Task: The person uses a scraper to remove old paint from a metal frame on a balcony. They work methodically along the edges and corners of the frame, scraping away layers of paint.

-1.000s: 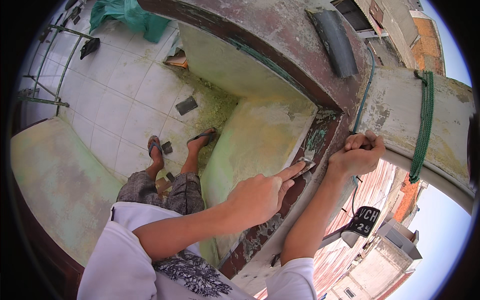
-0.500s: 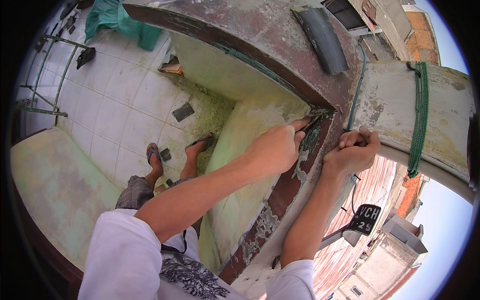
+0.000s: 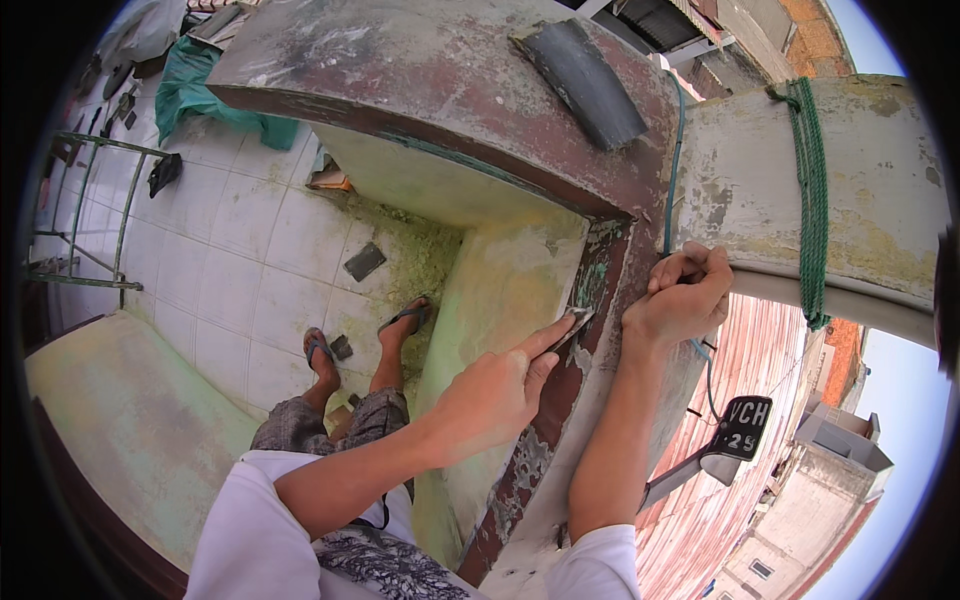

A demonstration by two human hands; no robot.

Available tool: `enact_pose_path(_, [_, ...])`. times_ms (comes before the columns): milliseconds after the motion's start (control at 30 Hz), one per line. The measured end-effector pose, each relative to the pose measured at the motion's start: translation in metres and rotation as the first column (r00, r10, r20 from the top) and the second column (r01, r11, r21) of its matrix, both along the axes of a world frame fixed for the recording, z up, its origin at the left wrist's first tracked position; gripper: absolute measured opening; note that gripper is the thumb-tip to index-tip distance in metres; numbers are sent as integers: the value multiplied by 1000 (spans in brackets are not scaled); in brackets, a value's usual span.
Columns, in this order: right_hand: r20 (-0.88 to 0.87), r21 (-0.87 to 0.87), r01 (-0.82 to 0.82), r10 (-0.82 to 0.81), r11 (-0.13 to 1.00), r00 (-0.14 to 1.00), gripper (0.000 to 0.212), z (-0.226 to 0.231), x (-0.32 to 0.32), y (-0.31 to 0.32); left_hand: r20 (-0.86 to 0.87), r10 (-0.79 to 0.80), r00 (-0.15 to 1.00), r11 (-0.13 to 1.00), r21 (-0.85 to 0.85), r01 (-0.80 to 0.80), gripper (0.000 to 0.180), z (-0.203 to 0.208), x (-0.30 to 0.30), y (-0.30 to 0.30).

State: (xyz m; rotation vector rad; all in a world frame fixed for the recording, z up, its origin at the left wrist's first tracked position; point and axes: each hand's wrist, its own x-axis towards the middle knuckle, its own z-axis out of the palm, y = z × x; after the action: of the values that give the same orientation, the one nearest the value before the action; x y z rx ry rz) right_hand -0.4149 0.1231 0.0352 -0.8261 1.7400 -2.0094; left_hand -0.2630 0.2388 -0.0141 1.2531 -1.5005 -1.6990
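Note:
My left hand (image 3: 485, 400) is closed around a small scraper (image 3: 574, 327), its index finger stretched along the tool. The thin blade touches the flaking maroon paint (image 3: 600, 262) on the narrow top of a low wall. Greenish older paint shows through nearby. Across that wall, my right hand (image 3: 680, 297) is bent at the wrist with the fingers curled in. Whatever those fingers may hold is hidden. A thin blue hose (image 3: 674, 170) runs down to just behind this hand.
A curved dark piece of roofing (image 3: 585, 85) lies on the wide ledge (image 3: 400, 70). Green rope (image 3: 812, 200) is wound round a pale beam. A black plate (image 3: 743, 428) hangs outside above red corrugated roofing (image 3: 690, 520). White tiles (image 3: 220, 270) cover the floor, with a green metal frame (image 3: 125, 220) at left.
My left hand has drawn the scraper back from the wall's inner corner, toward me along the maroon strip. The right hand stays curled at nearly the same spot. The whole view has shifted slightly.

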Motion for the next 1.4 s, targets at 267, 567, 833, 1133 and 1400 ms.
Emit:
enact_pose_path(267, [12,-6,-39,39,999,999,39,-1,-4,-6,58,-37,998,990,138,28,48,16,-6,-59])
enact_pose_path(567, [-14,29,-21,21,999,1000,37,1,-5,-3,-79,56,995,983,178,-41,48,0,-4,-33])
enact_pose_path(833, [-29,24,-5,5,1000,1000,34,4,-7,-3,-17,-246,969,938,247,243,50,22,39,21])
enact_pose_path(1133, [-45,29,-39,41,999,998,32,4,-6,-5,175,-99,980,993,76,87,53,17,22,33])
enact_pose_path(1400, [-33,46,29,-28,999,999,34,3,0,-3,208,-151,966,983,138,123,55,20,23,43])
